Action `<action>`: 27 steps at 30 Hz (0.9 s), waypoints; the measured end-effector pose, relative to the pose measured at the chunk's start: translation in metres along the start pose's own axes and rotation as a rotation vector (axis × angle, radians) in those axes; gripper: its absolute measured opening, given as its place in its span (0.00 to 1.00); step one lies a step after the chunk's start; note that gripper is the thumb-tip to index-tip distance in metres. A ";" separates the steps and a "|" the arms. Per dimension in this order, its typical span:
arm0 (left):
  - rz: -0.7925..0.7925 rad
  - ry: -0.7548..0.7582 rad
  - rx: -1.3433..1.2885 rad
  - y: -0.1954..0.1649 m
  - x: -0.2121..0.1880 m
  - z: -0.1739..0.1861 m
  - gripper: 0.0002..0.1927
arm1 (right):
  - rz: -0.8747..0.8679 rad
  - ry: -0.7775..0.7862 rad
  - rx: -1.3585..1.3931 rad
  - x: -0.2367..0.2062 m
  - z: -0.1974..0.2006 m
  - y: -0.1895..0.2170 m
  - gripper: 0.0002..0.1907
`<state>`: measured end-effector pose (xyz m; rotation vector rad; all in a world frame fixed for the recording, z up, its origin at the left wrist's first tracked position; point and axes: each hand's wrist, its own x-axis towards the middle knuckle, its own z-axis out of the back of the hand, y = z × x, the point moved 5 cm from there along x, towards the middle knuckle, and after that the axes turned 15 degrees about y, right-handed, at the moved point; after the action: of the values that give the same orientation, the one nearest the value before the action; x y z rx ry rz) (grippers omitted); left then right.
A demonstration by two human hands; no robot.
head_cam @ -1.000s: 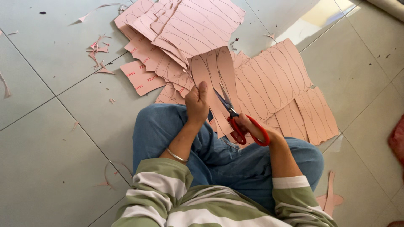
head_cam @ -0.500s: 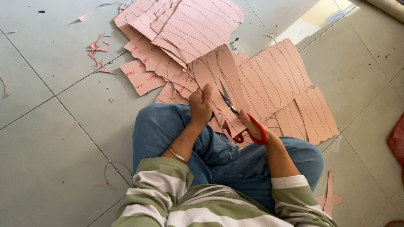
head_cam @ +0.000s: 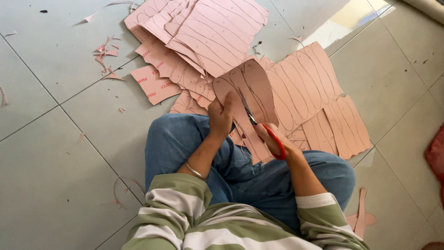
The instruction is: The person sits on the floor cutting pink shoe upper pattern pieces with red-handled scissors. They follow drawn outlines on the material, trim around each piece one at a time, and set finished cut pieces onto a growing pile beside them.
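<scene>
Since a second ago the red-handled scissors (head_cam: 261, 127) have cut further along the pink sheet (head_cam: 247, 99). Blades point up-left, away from the body. Left hand (head_cam: 221, 115) grips the sheet above the lap; right hand (head_cam: 273, 139) seemingly grips the scissor handles.

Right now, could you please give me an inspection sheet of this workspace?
Surface: grey tiled floor, person seated on it.
Job's things: pink sheet with traced oval outlines; red-handled scissors cutting into it.
Clutter: stacked pink sheets, more spread out; offcut scraps.
Grippers: left hand holds the sheet; right hand works the scissors.
Cables: nothing seen.
Surroundings: red object at right edge, unclear.
</scene>
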<state>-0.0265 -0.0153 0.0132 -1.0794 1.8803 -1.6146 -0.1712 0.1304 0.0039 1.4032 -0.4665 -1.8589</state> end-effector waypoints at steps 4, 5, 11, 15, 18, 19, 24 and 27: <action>-0.063 -0.013 0.111 -0.009 0.003 0.003 0.21 | 0.090 0.016 -0.065 -0.006 -0.002 0.010 0.33; -0.067 -0.005 0.092 -0.009 0.003 0.003 0.22 | 0.080 0.011 -0.073 -0.007 -0.002 0.010 0.33; -0.062 0.016 0.078 -0.008 0.001 0.004 0.23 | 0.062 -0.019 -0.135 0.000 -0.001 0.005 0.34; -0.091 0.034 0.079 -0.010 0.001 0.003 0.24 | 0.103 -0.058 -0.163 -0.002 0.001 0.005 0.38; -0.103 0.040 0.083 -0.012 0.002 0.003 0.25 | 0.153 -0.078 -0.166 -0.005 0.002 0.006 0.40; -0.109 0.036 0.096 -0.013 0.002 0.004 0.25 | 0.163 -0.084 -0.168 -0.005 0.003 0.005 0.41; -0.121 0.057 0.092 -0.018 0.003 0.003 0.24 | 0.167 -0.123 -0.236 -0.002 0.004 0.004 0.43; -0.130 0.073 0.084 -0.022 0.003 0.003 0.23 | 0.213 -0.130 -0.250 -0.007 0.004 0.008 0.45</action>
<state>-0.0198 -0.0202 0.0339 -1.1427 1.8026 -1.8114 -0.1717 0.1298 0.0148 1.0317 -0.4137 -1.7717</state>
